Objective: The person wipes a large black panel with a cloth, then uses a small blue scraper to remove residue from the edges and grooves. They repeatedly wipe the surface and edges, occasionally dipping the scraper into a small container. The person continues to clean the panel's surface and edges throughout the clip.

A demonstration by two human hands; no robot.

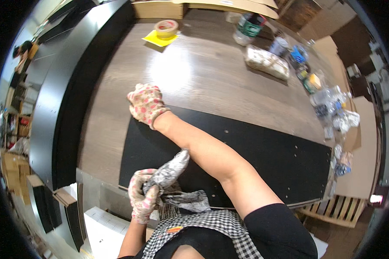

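A black panel [255, 151] with small holes lies flat across the near part of the wood-grain table. My right arm reaches across it, and my right hand [148, 105], in a cream glove with pink dots, is at its far left corner. Those fingers are curled; whatever is under them is hidden. Close to my body, near the panel's front left, my left hand [141, 195] in a matching glove is closed around a grey-and-white stained rag [170, 170]. One end of the rag sticks up toward my right forearm, while another part hangs beside the apron.
A tape roll [166, 28] sits on yellow paper [159, 39] at the far left. Far right are a green-labelled bottle [248, 28], a wrapped white bundle [267, 62] and several plastic bottles [326, 96]. A long black board [67, 95] borders the left side.
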